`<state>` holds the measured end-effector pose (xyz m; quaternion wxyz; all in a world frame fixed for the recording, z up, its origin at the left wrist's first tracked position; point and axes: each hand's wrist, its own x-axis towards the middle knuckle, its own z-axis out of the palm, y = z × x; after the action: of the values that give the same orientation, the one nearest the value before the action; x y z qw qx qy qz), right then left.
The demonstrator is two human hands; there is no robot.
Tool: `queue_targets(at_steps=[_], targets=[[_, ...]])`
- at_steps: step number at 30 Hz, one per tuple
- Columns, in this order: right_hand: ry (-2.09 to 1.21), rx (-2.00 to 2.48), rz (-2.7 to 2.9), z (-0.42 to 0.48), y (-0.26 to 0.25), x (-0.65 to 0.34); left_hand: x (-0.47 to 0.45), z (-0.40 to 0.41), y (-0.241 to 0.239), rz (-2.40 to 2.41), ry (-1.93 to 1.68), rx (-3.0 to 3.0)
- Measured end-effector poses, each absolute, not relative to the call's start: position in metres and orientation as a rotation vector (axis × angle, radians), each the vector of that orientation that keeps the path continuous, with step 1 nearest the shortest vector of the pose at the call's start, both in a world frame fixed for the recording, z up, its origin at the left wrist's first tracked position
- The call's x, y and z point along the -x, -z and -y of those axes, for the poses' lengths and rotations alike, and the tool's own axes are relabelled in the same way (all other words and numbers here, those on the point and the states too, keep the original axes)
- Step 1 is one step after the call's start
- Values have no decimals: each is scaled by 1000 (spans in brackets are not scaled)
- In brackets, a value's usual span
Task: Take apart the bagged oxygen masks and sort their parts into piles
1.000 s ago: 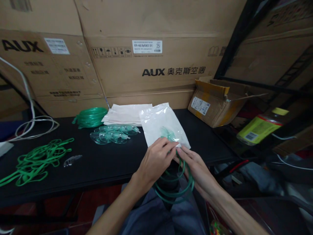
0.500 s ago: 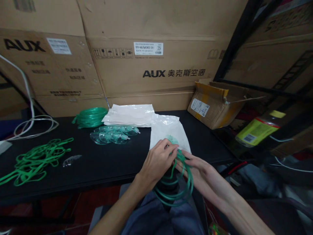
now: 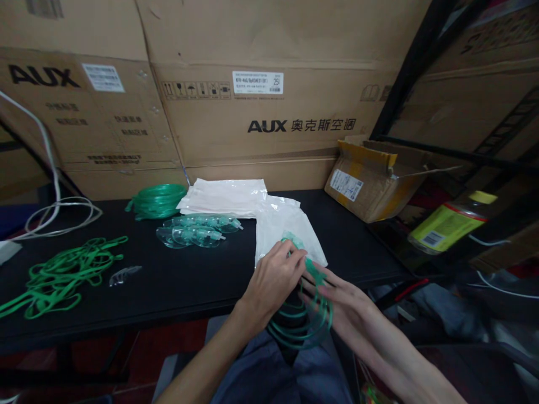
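A white plastic bag [image 3: 275,221] lies at the table's front edge, its near end at my hands. A pale green mask part [image 3: 292,238] shows at that end, mostly covered by my fingers. My left hand [image 3: 275,272] is closed in a pinch over the bag's near edge; whether it also grips the mask is hidden. From the mask hangs a looped coil of green tubing [image 3: 301,339] over my lap. My right hand [image 3: 343,297] is around the upper part of the coil, fingers on both sides of it and slightly blurred.
Left on the black table [image 3: 202,280] are tangled green elastic cord [image 3: 71,275], small clear pieces [image 3: 125,275], several green masks [image 3: 193,230] and coiled green tubing [image 3: 158,200]. Behind lie stacked white bags [image 3: 227,196]. An open carton [image 3: 362,179] and a yellow-labelled bottle [image 3: 448,224] stand right.
The bag's near end has shifted slightly left. My right hand has moved a little lower along the tubing, and the coil has risen slightly. My left hand keeps its pinch.
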<state>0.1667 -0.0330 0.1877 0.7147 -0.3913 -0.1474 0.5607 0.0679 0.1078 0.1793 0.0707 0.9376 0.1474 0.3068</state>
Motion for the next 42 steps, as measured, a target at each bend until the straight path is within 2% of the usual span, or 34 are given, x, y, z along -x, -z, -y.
queue_targets(at_steps=[5, 14, 21, 27, 36, 42], targets=[[-1343, 846, 381, 37, -183, -168, -67, -108, -179, -391, -912, -2908], [-948, 1023, 246, 22, -173, -164, -61, -105, -180, -368, -1090, -2787], [-1080, 1273, 548, 37, -183, -159, -70, -103, -179, -453, -1159, -2794], [-1216, 1345, 709, 44, -169, -159, -72, -99, -181, -526, -1266, -2707], [-829, 1291, 394, 59, -151, -172, -85, -85, -186, -476, -1264, -2727], [-1042, 1295, 344, 68, -146, -165, -100, -75, -185, -403, -1055, -2740]])
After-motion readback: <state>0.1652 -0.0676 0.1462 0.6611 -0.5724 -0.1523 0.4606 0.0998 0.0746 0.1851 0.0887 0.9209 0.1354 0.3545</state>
